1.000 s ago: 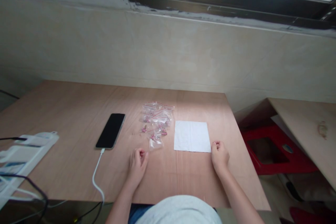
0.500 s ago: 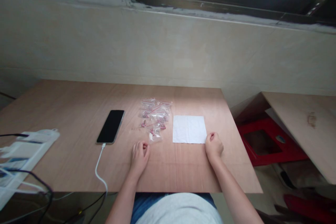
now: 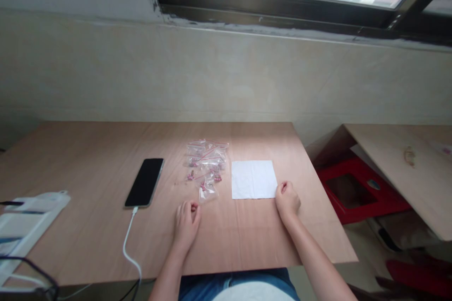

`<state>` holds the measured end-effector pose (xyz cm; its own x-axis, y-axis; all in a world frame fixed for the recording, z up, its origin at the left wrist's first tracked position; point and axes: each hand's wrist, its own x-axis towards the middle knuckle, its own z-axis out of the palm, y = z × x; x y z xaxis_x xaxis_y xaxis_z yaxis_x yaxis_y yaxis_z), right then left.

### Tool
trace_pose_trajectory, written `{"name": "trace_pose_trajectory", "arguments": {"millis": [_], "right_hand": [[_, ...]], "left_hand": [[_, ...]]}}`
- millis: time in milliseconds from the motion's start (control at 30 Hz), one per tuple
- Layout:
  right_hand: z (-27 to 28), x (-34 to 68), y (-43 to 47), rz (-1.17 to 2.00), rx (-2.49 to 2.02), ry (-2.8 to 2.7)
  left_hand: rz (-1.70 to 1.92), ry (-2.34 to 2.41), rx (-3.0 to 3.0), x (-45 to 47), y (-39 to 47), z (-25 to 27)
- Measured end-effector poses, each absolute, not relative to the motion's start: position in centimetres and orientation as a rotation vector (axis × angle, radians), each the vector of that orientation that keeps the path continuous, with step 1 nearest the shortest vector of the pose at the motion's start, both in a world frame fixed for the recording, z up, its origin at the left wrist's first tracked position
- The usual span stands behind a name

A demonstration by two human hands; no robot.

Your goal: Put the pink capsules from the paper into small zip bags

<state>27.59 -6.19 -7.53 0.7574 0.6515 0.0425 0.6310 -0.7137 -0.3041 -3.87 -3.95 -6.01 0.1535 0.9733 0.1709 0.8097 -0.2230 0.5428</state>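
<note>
My left hand [image 3: 187,223] rests on the wooden table, fingers curled closed with nothing seen in them. Just beyond its fingertips lies a heap of clear zip bags [image 3: 208,157] with red seal lines, holding small pink pieces too small to name. The nearest small bag [image 3: 209,192] sits slightly apart from my fingers. My right hand [image 3: 287,201] is in a loose fist at the lower right corner of a white paper square [image 3: 254,179], seemingly touching its edge. Nothing shows in that fist.
A black-screened phone [image 3: 144,183] with a white charging cable [image 3: 127,244] lies to the left. At the far left is a white power strip [image 3: 52,207] with plugs and cords. A wall and window [image 3: 282,2] stand behind. Right of the table are a red box [image 3: 356,188] and another wooden board [image 3: 399,169].
The head view has tilted up, showing more of the window and less of my lap. Both hands, the bags and the paper stay in place on the table.
</note>
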Motion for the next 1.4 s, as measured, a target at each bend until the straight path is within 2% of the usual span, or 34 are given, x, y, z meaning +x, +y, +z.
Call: {"name": "trace_pose_trajectory", "arguments": {"millis": [800,1400], "right_hand": [[-7.34,27.81,-6.59,0.199,-2.593,-1.004],[-7.32,27.53,-6.27,0.117,-2.659,-0.99]], "left_hand": [[0.685,1.7,2.088,-4.08,-3.9,-5.99],[0.667,1.708,2.094,-3.76,-3.92,-5.24]]}}
